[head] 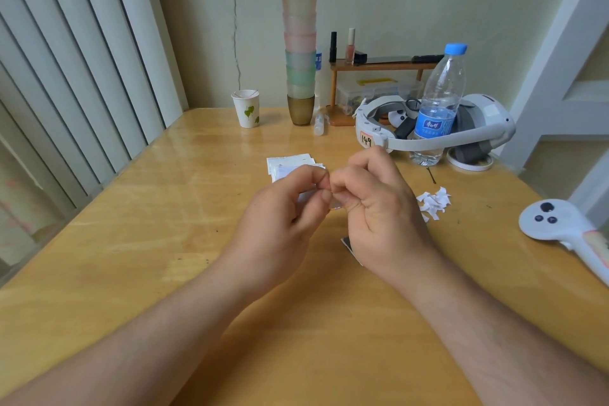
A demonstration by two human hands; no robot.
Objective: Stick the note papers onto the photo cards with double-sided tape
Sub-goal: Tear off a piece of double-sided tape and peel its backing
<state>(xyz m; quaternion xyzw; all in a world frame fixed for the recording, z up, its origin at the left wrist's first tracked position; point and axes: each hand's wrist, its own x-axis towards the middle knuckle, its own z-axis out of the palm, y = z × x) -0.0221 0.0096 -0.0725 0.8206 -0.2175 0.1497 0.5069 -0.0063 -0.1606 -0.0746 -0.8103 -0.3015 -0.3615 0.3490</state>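
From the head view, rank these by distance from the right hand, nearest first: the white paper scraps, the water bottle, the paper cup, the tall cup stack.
From the right hand:
1. White paper scraps, on the table just to its right.
2. Water bottle, behind it, to the right.
3. Paper cup and tall cup stack, far back left; too close to call.

- A small pale piece [304, 197], paper or card, is held up between the fingertips of both hands above the worktop; most of it is hidden, so its face cannot be read.
- A loose stack of white note papers [290, 162] lies flat on the worktop just beyond the hands, edges fanned unevenly.
- A dark-faced photo card [347, 244] lies flat beneath the right wrist, only one corner showing.
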